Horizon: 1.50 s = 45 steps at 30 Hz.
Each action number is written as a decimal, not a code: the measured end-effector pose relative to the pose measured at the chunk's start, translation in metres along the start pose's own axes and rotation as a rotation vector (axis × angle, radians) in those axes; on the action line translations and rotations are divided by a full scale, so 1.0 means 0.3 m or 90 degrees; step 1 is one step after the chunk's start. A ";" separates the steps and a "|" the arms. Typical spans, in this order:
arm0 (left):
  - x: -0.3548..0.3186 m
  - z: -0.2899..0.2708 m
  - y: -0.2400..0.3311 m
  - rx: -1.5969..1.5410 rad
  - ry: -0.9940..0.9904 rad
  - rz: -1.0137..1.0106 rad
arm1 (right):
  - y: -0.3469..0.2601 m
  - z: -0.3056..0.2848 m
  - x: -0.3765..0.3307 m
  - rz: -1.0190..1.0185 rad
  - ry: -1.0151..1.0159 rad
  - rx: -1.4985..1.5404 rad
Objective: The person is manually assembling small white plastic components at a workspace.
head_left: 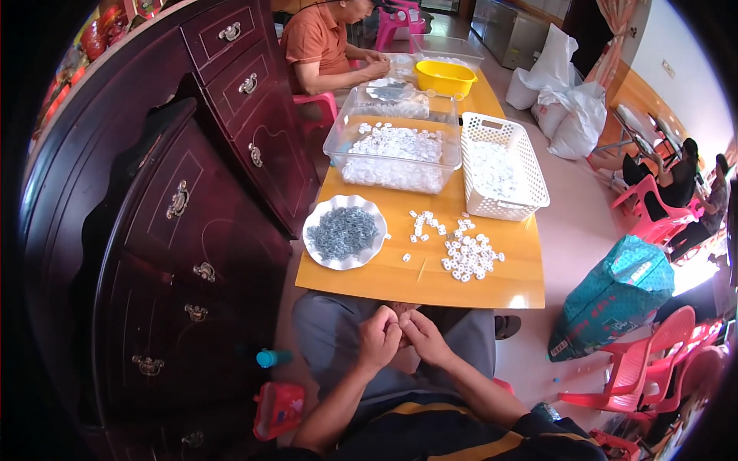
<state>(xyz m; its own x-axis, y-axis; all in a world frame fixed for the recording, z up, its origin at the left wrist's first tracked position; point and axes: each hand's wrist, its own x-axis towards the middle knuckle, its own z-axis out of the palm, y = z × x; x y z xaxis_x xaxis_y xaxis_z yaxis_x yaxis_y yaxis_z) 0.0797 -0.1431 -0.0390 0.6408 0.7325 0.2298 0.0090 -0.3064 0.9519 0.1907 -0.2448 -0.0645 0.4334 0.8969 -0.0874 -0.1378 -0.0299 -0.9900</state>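
Observation:
My left hand point(380, 338) and my right hand point(423, 336) meet above my lap, just off the table's near edge. Both have their fingers curled and pinched together; whatever lies between the fingertips is too small or hidden to make out. On the wooden table point(346, 283) in front of them, a loose pile of small white plastic pieces with holes point(470, 257) lies to the right. A scalloped white plate point(310, 244) at the left holds a heap of small grey-blue pieces point(344, 232).
Behind stand a clear plastic bin point(332, 146) and a white perforated basket point(503, 206), both holding white pieces. A yellow tub point(446, 79) is farther back, near a person in an orange shirt point(315, 46). A dark cabinet point(177, 223) borders the left; a teal bag point(607, 300) stands right.

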 end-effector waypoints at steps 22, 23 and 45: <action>-0.049 0.034 -0.064 -0.176 -0.059 -0.187 | -0.054 -0.024 -0.016 -0.257 0.081 -0.428; -0.044 0.035 -0.055 -0.241 -0.075 -0.253 | -0.047 -0.034 -0.014 -0.291 0.079 -0.471; 0.072 -0.041 0.063 0.208 -0.131 0.278 | -0.060 -0.074 -0.011 0.275 -0.053 0.436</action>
<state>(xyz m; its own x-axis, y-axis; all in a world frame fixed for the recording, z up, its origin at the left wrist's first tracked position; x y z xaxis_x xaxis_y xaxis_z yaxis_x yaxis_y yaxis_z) 0.0844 -0.1256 -0.0136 0.7742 0.3725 0.5118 -0.0746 -0.7492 0.6581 0.2115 -0.2571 -0.0488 0.1538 0.8982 -0.4117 -0.8035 -0.1288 -0.5811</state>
